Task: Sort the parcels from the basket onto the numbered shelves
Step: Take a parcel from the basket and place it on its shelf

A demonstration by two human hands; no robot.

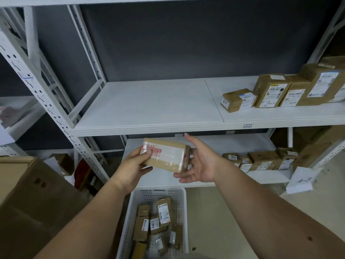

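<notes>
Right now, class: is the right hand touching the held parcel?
Touching. The head view shows the right hand open against the end of the parcel, while the left hand grips the other end.

A small brown cardboard parcel (165,156) wrapped in clear tape with red print is being held level above the white perforated plastic basket (182,206), which is holding several brown labelled parcels (164,212), below the white numbered metal shelves (149,126).

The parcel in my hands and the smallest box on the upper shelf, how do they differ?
The held parcel is long and flat, gripped by the left hand with the right hand open beside it; the small box is stubby and rests on the upper shelf. The parcel's tape bears red print; the box's labels are white. Both are brown cardboard.
</notes>
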